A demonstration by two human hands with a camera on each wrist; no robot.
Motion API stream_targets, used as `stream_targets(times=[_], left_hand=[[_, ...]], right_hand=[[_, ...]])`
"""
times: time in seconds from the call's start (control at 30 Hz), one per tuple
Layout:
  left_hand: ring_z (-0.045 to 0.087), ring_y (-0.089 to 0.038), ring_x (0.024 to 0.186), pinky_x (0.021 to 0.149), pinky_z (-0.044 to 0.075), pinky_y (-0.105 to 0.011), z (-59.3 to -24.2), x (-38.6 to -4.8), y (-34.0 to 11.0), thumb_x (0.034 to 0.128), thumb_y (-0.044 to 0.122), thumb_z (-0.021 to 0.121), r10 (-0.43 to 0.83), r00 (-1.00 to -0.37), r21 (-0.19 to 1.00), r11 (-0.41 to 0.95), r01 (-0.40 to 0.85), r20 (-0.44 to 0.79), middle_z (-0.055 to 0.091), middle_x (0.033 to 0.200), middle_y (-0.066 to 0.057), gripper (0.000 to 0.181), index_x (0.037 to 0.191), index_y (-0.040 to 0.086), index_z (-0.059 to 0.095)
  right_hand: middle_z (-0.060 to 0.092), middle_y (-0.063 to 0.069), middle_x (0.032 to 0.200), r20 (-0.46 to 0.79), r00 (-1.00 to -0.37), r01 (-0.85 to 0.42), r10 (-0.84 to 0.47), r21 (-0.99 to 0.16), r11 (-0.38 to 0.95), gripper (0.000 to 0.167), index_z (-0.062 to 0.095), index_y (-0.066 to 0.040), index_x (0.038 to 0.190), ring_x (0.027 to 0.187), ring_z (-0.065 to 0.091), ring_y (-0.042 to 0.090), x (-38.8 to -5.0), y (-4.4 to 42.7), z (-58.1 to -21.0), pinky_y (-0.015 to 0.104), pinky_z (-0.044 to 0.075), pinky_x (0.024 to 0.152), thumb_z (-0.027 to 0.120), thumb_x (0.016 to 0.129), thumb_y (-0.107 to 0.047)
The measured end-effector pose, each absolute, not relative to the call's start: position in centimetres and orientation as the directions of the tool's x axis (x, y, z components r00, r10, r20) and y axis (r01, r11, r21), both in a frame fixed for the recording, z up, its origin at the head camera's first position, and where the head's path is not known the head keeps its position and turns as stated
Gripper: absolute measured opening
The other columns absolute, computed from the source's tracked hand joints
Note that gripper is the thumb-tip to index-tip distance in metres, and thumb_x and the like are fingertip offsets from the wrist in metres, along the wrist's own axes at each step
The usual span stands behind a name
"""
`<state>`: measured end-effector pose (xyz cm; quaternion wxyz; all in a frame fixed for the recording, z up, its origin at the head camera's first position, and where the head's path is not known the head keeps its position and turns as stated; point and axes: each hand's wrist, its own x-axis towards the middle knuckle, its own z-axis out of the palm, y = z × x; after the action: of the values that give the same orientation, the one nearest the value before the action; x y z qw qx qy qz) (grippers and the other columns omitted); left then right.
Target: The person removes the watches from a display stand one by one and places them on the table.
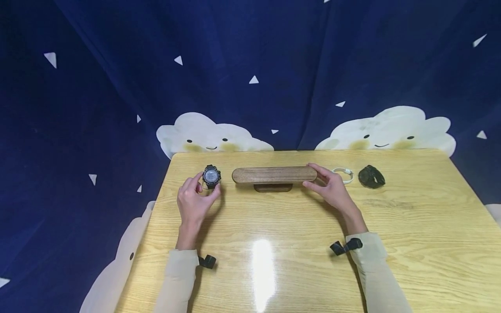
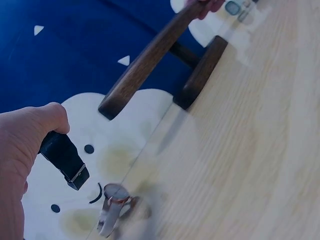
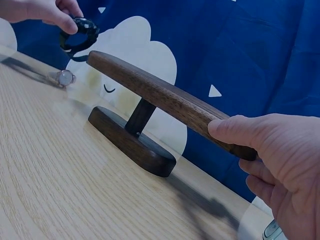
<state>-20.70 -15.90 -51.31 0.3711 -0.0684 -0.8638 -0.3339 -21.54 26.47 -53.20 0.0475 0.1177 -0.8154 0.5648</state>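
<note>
Between thumb and fingers, my left hand [image 1: 192, 203] pinches a black watch [image 1: 212, 175] with a round face, raised above the table to the left of a dark wooden T-shaped stand [image 1: 274, 175]. Its black strap [image 2: 64, 157] hangs down in the left wrist view. My right hand [image 1: 333, 190] grips the right end of the stand's bar, thumb in front and fingers behind. The stand is upright on its base [image 3: 127, 142], and its bar carries nothing. Below the lifted watch, a small light-strapped watch [image 3: 65, 77] lies on the table, mostly hidden in the head view.
Right of the stand, a white-strapped watch [image 1: 349, 173] lies near my right hand, with another black watch [image 1: 371, 177] farther right. All stand on a light wooden table [image 1: 313, 261]. A dark blue curtain [image 1: 250, 52] with clouds hangs behind the table's back edge.
</note>
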Motion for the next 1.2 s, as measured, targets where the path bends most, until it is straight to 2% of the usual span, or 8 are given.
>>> stream_targets(times=[0.23, 0.4, 0.63, 0.77, 0.87, 1.07, 1.2], left_hand=[[0.051, -0.027, 0.064, 0.067, 0.048, -0.045, -51.3, -21.1, -17.8, 0.0726, 0.029, 0.091, -0.16, -0.702, 0.528, 0.776, 0.345, 0.694, 0.056, 0.069, -0.009, 0.055, 0.114, -0.004, 0.076], [0.05, -0.027, 0.063, 0.063, 0.046, -0.044, -51.6, -21.3, -19.1, 0.0723, 0.029, 0.091, -0.177, -0.683, 0.516, 0.79, 0.331, 0.709, 0.054, 0.067, -0.01, 0.055, 0.113, -0.006, 0.076], [0.052, -0.028, 0.063, 0.06, 0.046, -0.045, -51.8, -21.3, -20.2, 0.0725, 0.03, 0.09, -0.188, -0.695, 0.512, 0.808, 0.293, 0.694, 0.056, 0.069, -0.01, 0.056, 0.115, -0.003, 0.076], [0.052, -0.028, 0.062, 0.059, 0.046, -0.046, -51.9, -21.3, -20.7, 0.0731, 0.029, 0.09, -0.167, -0.696, 0.483, 0.827, 0.286, 0.699, 0.057, 0.069, -0.01, 0.056, 0.116, -0.004, 0.075], [0.052, -0.029, 0.062, 0.062, 0.047, -0.047, -52.1, -21.4, -21.1, 0.0735, 0.028, 0.09, -0.158, -0.698, 0.465, 0.842, 0.274, 0.699, 0.057, 0.069, -0.01, 0.055, 0.116, -0.004, 0.075], [0.053, -0.03, 0.062, 0.067, 0.045, -0.051, -52.6, -21.5, -21.8, 0.0734, 0.028, 0.089, -0.163, -0.704, 0.451, 0.859, 0.244, 0.691, 0.058, 0.069, -0.012, 0.056, 0.118, -0.004, 0.075], [0.051, -0.029, 0.062, 0.066, 0.042, -0.05, -52.9, -21.4, -22.2, 0.0738, 0.027, 0.089, -0.156, -0.725, 0.442, 0.87, 0.221, 0.671, 0.057, 0.069, -0.013, 0.058, 0.12, -0.005, 0.074]], right_hand=[[0.054, 0.019, 0.152, 0.202, -0.969, -0.239, -0.14, -0.908, 0.344, 0.064, 0.056, -0.007, 0.15, 0.141, 0.051, 0.037, -21.4, 26.5, -53.0, 0.03, 0.046, 0.114, 0.082, 0.093, -0.016], [0.055, 0.02, 0.152, 0.2, -0.97, -0.236, -0.138, -0.91, 0.341, 0.064, 0.056, -0.005, 0.15, 0.141, 0.051, 0.036, -21.5, 26.5, -53.0, 0.033, 0.045, 0.115, 0.082, 0.092, -0.015], [0.055, 0.023, 0.151, 0.2, -0.969, -0.237, -0.143, -0.919, 0.316, 0.064, 0.054, -0.002, 0.15, 0.141, 0.051, 0.04, -21.4, 26.3, -52.9, 0.027, 0.049, 0.11, 0.081, 0.093, -0.009], [0.054, 0.024, 0.151, 0.198, -0.969, -0.235, -0.146, -0.92, 0.314, 0.066, 0.052, 0.001, 0.151, 0.14, 0.051, 0.041, -21.4, 26.3, -52.8, 0.034, 0.051, 0.109, 0.081, 0.092, -0.007], [0.053, 0.026, 0.151, 0.199, -0.969, -0.237, -0.147, -0.918, 0.319, 0.067, 0.051, 0.002, 0.151, 0.14, 0.051, 0.043, -21.4, 26.3, -52.8, 0.038, 0.051, 0.109, 0.081, 0.092, -0.005], [0.054, 0.024, 0.151, 0.21, -0.966, -0.248, -0.148, -0.918, 0.311, 0.065, 0.053, 0.0, 0.151, 0.14, 0.051, 0.042, -21.4, 26.3, -52.8, 0.026, 0.05, 0.108, 0.081, 0.092, -0.007], [0.055, 0.022, 0.151, 0.214, -0.966, -0.249, -0.144, -0.917, 0.31, 0.064, 0.054, -0.002, 0.15, 0.141, 0.051, 0.04, -21.3, 26.2, -52.9, 0.026, 0.048, 0.11, 0.081, 0.092, -0.009]])
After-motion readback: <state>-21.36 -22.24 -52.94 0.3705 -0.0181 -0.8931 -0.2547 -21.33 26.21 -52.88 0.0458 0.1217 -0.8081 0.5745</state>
